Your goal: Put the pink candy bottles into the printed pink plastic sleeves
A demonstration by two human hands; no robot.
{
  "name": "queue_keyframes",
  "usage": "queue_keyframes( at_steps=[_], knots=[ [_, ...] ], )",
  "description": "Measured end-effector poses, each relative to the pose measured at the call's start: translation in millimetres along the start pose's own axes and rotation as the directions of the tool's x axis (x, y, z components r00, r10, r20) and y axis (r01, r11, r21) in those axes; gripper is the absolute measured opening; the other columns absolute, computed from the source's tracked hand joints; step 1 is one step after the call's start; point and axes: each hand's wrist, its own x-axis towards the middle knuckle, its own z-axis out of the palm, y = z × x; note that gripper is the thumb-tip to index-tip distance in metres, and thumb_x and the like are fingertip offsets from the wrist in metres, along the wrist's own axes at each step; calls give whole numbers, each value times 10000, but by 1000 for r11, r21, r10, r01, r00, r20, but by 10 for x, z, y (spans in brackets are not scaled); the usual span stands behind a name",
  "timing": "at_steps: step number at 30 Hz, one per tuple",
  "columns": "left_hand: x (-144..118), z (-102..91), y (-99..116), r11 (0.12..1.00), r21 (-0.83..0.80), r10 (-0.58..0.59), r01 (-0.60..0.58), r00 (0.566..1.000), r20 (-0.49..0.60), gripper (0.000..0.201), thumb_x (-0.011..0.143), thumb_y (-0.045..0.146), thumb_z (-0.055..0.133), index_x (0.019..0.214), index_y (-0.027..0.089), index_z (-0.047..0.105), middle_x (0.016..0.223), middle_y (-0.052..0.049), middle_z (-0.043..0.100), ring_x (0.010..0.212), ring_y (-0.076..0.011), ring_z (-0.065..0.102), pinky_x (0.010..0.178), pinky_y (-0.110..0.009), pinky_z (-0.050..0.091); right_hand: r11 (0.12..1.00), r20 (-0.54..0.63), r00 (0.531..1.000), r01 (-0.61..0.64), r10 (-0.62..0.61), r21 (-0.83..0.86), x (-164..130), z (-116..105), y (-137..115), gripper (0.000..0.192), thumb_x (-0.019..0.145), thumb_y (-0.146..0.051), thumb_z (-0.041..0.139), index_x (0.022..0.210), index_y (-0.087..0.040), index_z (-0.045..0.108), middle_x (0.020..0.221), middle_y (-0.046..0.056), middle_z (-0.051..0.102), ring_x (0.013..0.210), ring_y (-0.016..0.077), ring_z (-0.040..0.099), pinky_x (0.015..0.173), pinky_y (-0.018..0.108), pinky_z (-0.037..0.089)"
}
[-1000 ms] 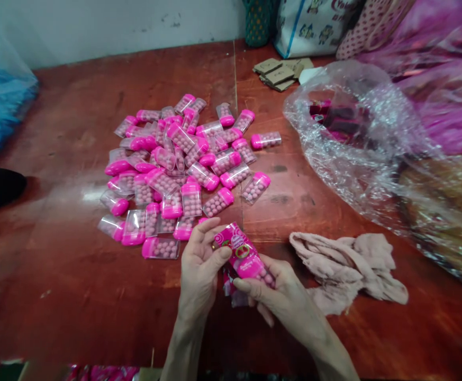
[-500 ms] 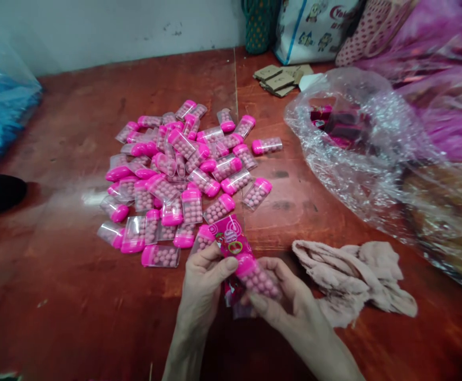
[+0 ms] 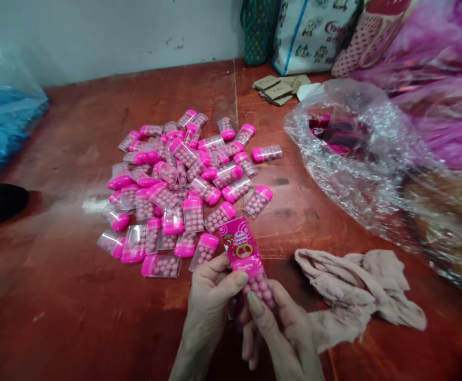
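My left hand [image 3: 211, 299] is closed on a magenta printed candy sleeve [image 3: 236, 234], its thumb pressing on the front near the lower edge. Between thumb and fingers, my right hand [image 3: 284, 330] grips a clear candy box [image 3: 259, 287] filled with round pink candies. The box's upper end meets the sleeve, and its cap seems covered by the printed layer. Below my left thumb a dark part of the sleeve or of another one shows, mostly hidden. A loose pile of similar candy boxes [image 3: 193, 214] with bright pink caps lies just beyond my hands.
Right of my hands lies a crumpled beige cloth [image 3: 342, 278]. Behind it a clear plastic bag [image 3: 314, 159] holds dark magenta packaging. Cardboard pieces [image 3: 277, 90] and a white printed bag [image 3: 308, 39] are at the back. A blue-filled bag [image 3: 4, 127] stands left on the red tabletop [image 3: 75, 296].
The candy box in my right hand has moved up and in line with the printed sleeve; its pink cap no longer shows bare. My right hand has turned more upright. The view has tilted slightly up.
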Motion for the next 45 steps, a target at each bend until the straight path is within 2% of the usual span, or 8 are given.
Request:
queue_keyframes(
  at_steps=[5,13,18,26,32,36,41,45],
  knots=[
    [11,-24,18,999,-31,-15,17,998,59,308,627,344,731,832,116,704,886,-116,707,392,-91,523,311,-195,395,973,-25,996,75,-82,-217,2,6,24,364,866,-490,452,976,-171,589,492,-27,526,343,83,433,339,174,361],
    [-30,89,13,998,-57,-30,35,995,94,156,733,246,623,790,120,695,815,-97,693,593,-147,621,558,-237,498,827,-221,932,125,-287,-549,-69,59,78,315,880,-426,463,1110,-260,601,813,42,693,711,201,635,631,256,492],
    [-18,62,-6,998,-54,-16,25,987,162,176,744,243,603,805,111,702,736,-105,685,603,-171,620,577,-261,492,871,-316,912,80,-260,-485,-66,89,108,396,850,-494,489,1146,-255,599,873,55,693,769,198,648,650,241,519],
    [-14,25,-19,994,-76,-75,78,996,41,322,797,380,557,953,119,666,835,-104,689,417,-86,495,328,-184,342,936,-178,964,129,-195,-326,82,66,46,384,851,-493,479,1025,-185,629,675,32,651,603,158,617,491,192,476],
    [-153,135,-68,998,19,-59,63,987,-148,157,770,283,623,812,154,701,714,-28,673,559,-87,540,546,-170,447,942,-236,952,115,-195,-315,70,158,-51,389,886,-460,431,1086,-179,610,673,29,671,576,156,642,512,183,475],
    [-164,141,-81,994,-93,-75,58,979,-190,78,705,256,694,690,179,687,624,20,637,557,-69,546,579,-141,450,949,-315,934,71,-172,-307,94,139,-10,428,831,-474,519,1132,-177,585,786,57,675,716,182,641,597,205,499],
    [-93,53,13,985,-137,-105,104,994,-3,240,793,345,576,857,143,691,666,-32,634,497,-82,513,456,-169,404,987,31,996,87,-84,-132,150,48,-68,374,806,-472,552,1038,-182,595,547,-35,550,376,79,412,347,161,337],
    [-82,75,19,992,-91,-83,90,994,73,231,809,303,559,827,119,697,594,-22,581,448,-68,430,433,-176,371,945,30,978,209,-208,-251,181,-17,-106,277,825,-421,539,810,-168,650,500,-32,521,378,77,426,364,161,337]
  ],
)
